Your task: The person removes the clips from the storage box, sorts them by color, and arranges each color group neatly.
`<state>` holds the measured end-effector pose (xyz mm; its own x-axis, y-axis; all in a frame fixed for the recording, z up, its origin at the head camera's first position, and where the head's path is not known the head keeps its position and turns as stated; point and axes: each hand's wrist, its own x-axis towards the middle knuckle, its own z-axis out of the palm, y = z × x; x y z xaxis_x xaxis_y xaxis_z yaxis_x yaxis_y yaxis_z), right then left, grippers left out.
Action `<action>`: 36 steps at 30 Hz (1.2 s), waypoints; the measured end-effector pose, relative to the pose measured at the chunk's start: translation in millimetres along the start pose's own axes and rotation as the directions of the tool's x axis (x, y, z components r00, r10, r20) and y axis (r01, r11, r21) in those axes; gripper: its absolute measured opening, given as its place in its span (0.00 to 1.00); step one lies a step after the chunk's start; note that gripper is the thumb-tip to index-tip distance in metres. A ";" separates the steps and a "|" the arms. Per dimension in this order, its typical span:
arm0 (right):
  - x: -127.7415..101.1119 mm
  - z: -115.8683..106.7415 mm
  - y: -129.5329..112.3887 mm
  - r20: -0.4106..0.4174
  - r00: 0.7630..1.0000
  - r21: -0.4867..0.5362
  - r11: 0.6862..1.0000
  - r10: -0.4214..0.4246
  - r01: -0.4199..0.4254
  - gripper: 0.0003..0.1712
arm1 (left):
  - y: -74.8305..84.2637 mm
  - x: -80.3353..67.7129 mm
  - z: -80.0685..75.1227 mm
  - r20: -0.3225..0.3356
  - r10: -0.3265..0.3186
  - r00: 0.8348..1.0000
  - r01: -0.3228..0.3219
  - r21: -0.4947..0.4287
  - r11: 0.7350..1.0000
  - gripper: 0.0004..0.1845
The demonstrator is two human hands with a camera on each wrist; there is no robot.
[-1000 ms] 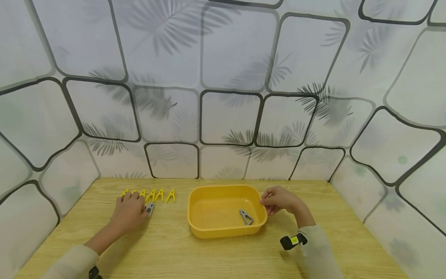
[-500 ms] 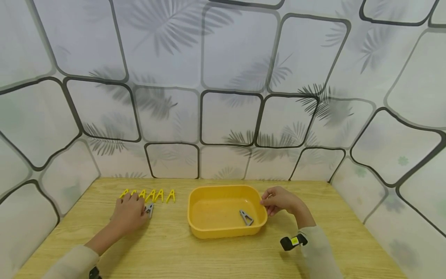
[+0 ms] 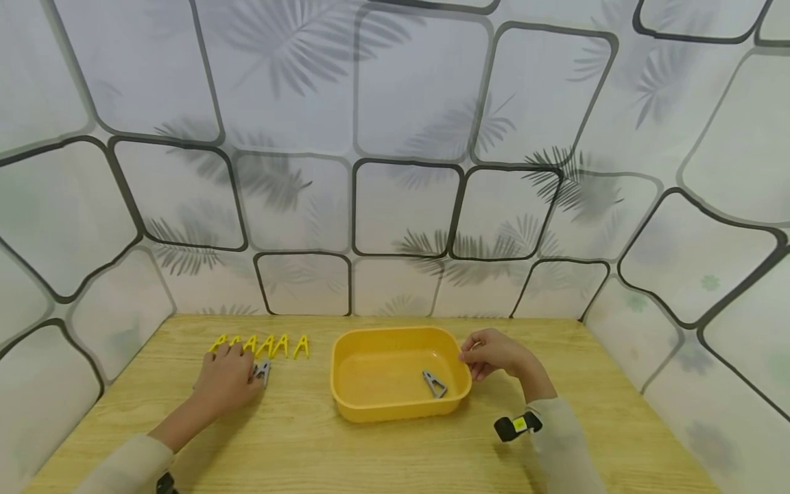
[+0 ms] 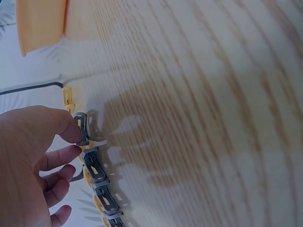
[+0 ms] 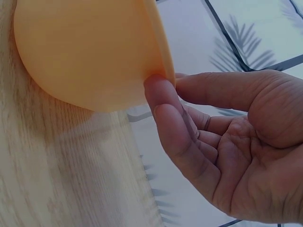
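My left hand (image 3: 227, 381) is at the left of the table, over a row of grey clothespins. In the left wrist view, its thumb and index finger pinch the end clothespin (image 4: 82, 126), the other fingers loosely bent. More grey clothespins (image 4: 96, 166) stand in line beside it, mostly hidden under the hand in the head view. My right hand (image 3: 496, 355) pinches the right rim of a yellow plastic basin (image 3: 395, 410), thumb on one side of the wall and fingers on the other. One grey clothespin (image 3: 435, 384) lies inside the basin, near its right end.
Behind the grey row stands a row of yellow clothespins (image 3: 282, 346), with one yellow clothespin (image 3: 301, 346) a little apart on the right. A patterned curtain (image 3: 401, 206) closes off the back and sides of the wooden table (image 3: 382, 456).
The grey clothespin at my left fingertips has shifted slightly and turned a little. My right hand and the basin stay in place.
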<state>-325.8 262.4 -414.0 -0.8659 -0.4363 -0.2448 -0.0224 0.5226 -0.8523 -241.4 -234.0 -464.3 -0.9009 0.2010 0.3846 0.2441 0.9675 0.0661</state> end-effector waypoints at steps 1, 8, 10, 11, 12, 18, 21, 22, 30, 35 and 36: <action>0.1 0.1 -0.2 0.000 1.000 0.001 1.000 0.000 0.000 0.12 | -0.1 0.2 0.0 0.002 0.000 1.000 0.000 0.002 1.000 0.19; 0.6 1.1 -0.2 0.004 1.000 0.004 1.000 -0.007 0.007 0.13 | -0.8 -0.4 -0.1 0.014 -0.003 1.000 0.003 -0.003 1.000 0.18; 0.4 1.2 0.0 0.001 1.000 0.004 1.000 -0.009 0.009 0.12 | -1.1 -0.6 0.2 0.017 -0.003 1.000 0.003 -0.008 1.000 0.17; 0.2 1.1 -0.1 -0.001 1.000 0.004 1.000 -0.010 0.010 0.12 | -1.2 -0.6 0.4 0.018 -0.002 1.000 0.002 -0.011 1.000 0.17; 0.0 1.0 -0.2 -0.002 1.000 0.003 1.000 -0.011 0.011 0.12 | -1.2 -0.8 0.5 0.019 -0.001 1.000 0.001 -0.013 1.000 0.17; -0.6 0.2 -0.1 -0.005 1.000 0.000 1.000 -0.015 0.015 0.12 | -1.1 -1.7 0.2 0.024 0.005 1.000 -0.004 -0.013 1.000 0.17; -0.6 0.2 -0.2 -0.006 1.000 0.000 1.000 -0.016 0.016 0.11 | -0.2 -2.2 -1.5 0.034 0.002 0.999 -0.001 -0.002 1.000 0.18; -0.7 0.2 -0.3 -0.006 1.000 0.001 1.000 -0.015 0.015 0.11 | 0.1 -2.2 -2.2 0.039 0.000 0.999 0.000 0.001 1.000 0.18; -0.4 0.3 -0.3 -0.012 1.000 -0.004 1.000 -0.005 0.005 0.11 | 3.0 -0.4 -6.7 0.059 -0.015 0.998 0.015 0.006 1.000 0.17; -0.6 0.1 0.0 -0.006 1.000 -0.004 1.000 -0.011 0.011 0.10 | 4.4 4.4 -6.8 0.037 -0.005 0.999 0.005 -0.004 1.000 0.17; -0.7 0.1 -0.1 -0.006 1.000 -0.004 1.000 -0.012 0.012 0.10 | 5.3 5.8 -7.0 0.035 -0.003 0.999 0.003 -0.009 1.000 0.16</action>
<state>-325.1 262.6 -413.9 -0.8684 -0.4383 -0.2321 -0.0343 0.5200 -0.8535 -242.8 -228.7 -455.3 -0.9136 0.2036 0.3520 0.2447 0.9666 0.0760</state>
